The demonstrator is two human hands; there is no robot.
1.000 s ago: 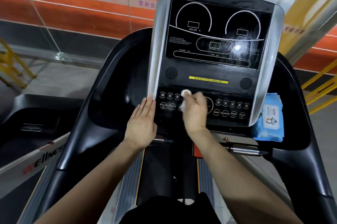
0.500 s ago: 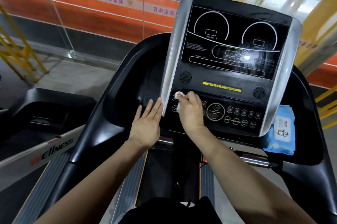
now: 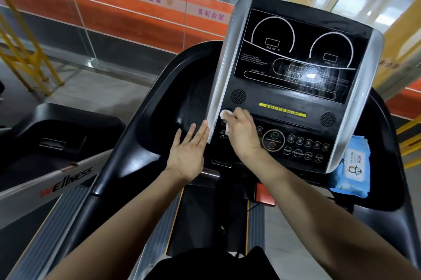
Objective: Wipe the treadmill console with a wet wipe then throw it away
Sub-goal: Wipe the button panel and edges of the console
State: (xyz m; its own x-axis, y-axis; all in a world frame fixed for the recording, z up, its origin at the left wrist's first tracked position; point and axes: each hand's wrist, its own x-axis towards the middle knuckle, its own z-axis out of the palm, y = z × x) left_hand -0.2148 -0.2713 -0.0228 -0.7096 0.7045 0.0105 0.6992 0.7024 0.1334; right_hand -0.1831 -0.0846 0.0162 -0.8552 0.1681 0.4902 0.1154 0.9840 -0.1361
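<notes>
At the far left we are seeing part of a neighbouring treadmill [image 3: 45, 143], its silver side rail lettered in red and black. Moving right, our left hand [image 3: 190, 149] is lying flat with its fingers [image 3: 200, 134] straight and close together, holding nothing; the fingertips are touching the lower left edge of the treadmill console [image 3: 293, 83], along its silver side trim. Just beside it, our right hand [image 3: 243, 134] is pressing down on the left end of the console's button panel, its fingers curled around a bunched white wet wipe [image 3: 225, 113]. Only a small part of the wipe is showing past the knuckles, sitting at the panel's upper left corner right against the silver trim. Further right on the same panel, the round START button [image 3: 273, 139] and a row of small round keys are lying uncovered. Above them a yellow strip label [image 3: 282, 110] is running across the console, and the dark display [image 3: 296, 56] above that is showing wet streaks near its lower middle. At the console's lower right corner, a blue pack of wet wipes [image 3: 353, 170] is resting in the black side tray.
</notes>
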